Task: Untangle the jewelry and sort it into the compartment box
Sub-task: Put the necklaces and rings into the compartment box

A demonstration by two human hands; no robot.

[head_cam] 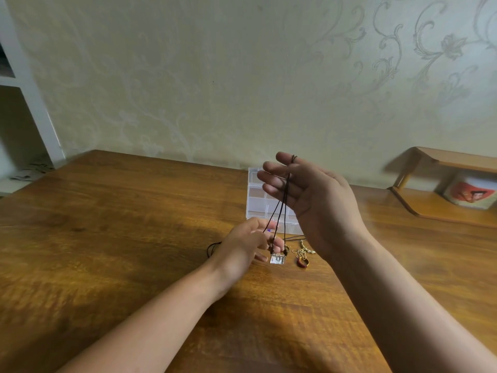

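gold chain [303, 253], ring [303, 263] beside pendant [277, 259]

We hold our right hand [309, 195] raised, palm turned inward, fingers straight and spread, with a dark cord [282, 205] looped over the index finger. Our left hand [248, 242] sits lower, near the table, forearm stretched forward, fingertips pinching the hanging strands.
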